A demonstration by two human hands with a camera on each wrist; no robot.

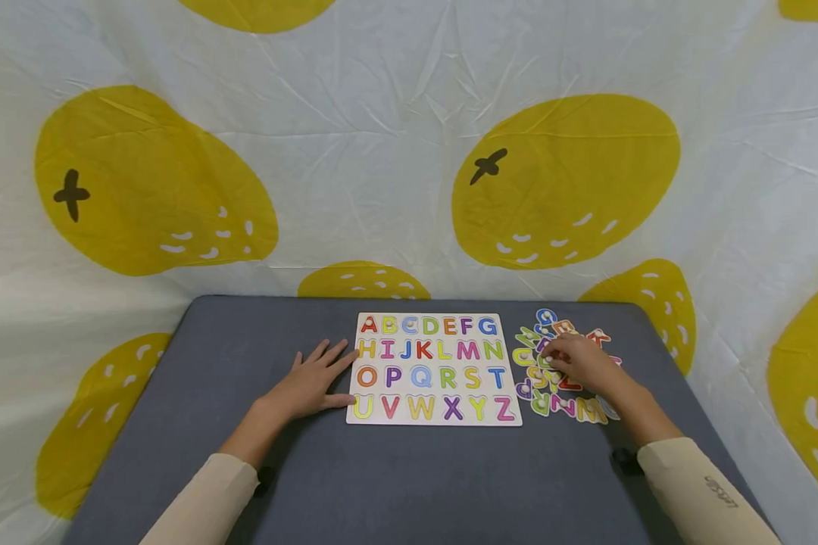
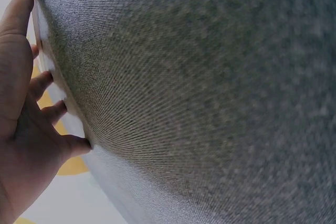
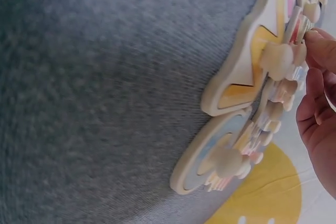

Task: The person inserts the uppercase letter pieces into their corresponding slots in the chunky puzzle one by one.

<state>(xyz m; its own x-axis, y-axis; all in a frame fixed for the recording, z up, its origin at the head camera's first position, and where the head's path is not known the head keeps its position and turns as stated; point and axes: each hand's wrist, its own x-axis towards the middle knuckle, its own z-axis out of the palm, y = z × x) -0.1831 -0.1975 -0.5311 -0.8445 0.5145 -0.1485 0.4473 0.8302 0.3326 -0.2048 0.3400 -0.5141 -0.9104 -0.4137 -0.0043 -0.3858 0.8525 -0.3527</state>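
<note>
A white alphabet puzzle board (image 1: 436, 391) printed with rows of colored letters lies on the table. At its left edge my left hand (image 1: 311, 384) rests with fingers spread, fingertips and thumb on the board's border. To the right of the board is a loose heap of knobbed letter pieces, among them a yellow piece (image 1: 591, 411) and a blue one (image 1: 546, 317). My right hand (image 1: 582, 363) is over this heap, thumb and forefinger pinching a letter piece (image 1: 547, 362); the fingers partly hide its shape. In the right wrist view, a yellow letter piece (image 3: 239, 94) shows its round wooden knob.
A dark grey table (image 1: 395, 484) carries everything. Behind it hangs a white cloth (image 1: 382, 174) with large yellow fruit prints. The letter pieces overlap one another, some close to the board's right edge. Light sleeves cover both forearms.
</note>
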